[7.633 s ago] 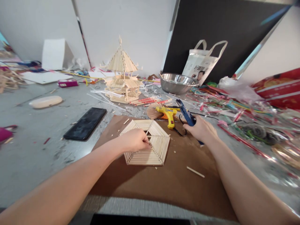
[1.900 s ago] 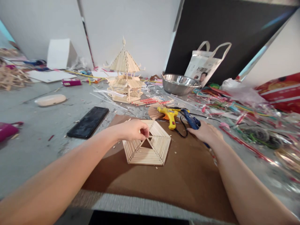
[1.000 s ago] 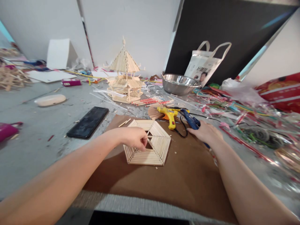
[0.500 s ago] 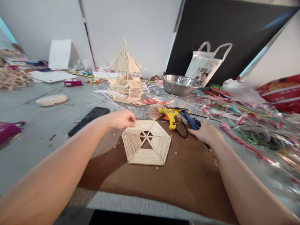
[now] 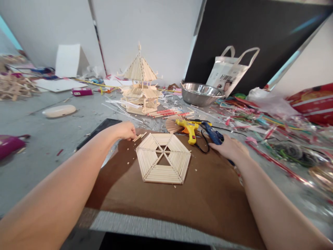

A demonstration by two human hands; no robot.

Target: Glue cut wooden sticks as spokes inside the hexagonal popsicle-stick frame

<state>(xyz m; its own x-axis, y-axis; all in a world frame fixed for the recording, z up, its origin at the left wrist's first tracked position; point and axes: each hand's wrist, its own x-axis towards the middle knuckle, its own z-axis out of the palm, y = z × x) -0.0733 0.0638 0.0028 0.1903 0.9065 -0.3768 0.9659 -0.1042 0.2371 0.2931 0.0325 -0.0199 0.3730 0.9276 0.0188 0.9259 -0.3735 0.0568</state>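
Note:
A hexagonal frame of pale wooden sticks (image 5: 162, 174), with an open centre crossed by spokes, lies flat on a brown board (image 5: 208, 205). My left hand (image 5: 125, 131) is at the board's far left edge, its fingers pinched at the near end of some short wooden sticks (image 5: 141, 136). The fingertips are partly hidden. My right hand (image 5: 231, 148) is wrapped round a blue glue gun (image 5: 213, 134) at the board's right side. Beside it, a yellow glue gun (image 5: 191, 132) rests near a fan-like round of thin sticks (image 5: 171, 124).
Behind the board stands a stick-built pagoda model (image 5: 140, 76), with red-tipped sticks (image 5: 166, 113) in front. A steel bowl (image 5: 201, 95) and white bag (image 5: 223, 74) are at the back. Plastic scraps (image 5: 275, 128) cover the right. A dark phone-like slab (image 5: 96, 132) lies under my left forearm.
My left hand has moved left from the hexagon's upper left edge to the short sticks beside it. My right hand stays on the blue glue gun.

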